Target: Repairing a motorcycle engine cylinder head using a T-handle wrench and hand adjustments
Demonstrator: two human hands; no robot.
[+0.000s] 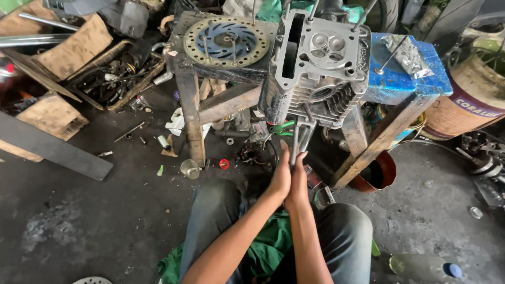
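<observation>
Down on a grimy concrete floor [94,221] littered with parts, the left hand [280,179] and right hand [299,181] press flat together around a thin metal rod [295,139], which runs up into the cylinder head [315,63] resting on a worn wooden stool [194,94].

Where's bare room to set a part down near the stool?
Bare floor lies lower left, between the dark plank and the knee; more at right past the red tub. Crowded: under the stool, and the blue bench top holds foil. Both hands clasp a rod.
</observation>
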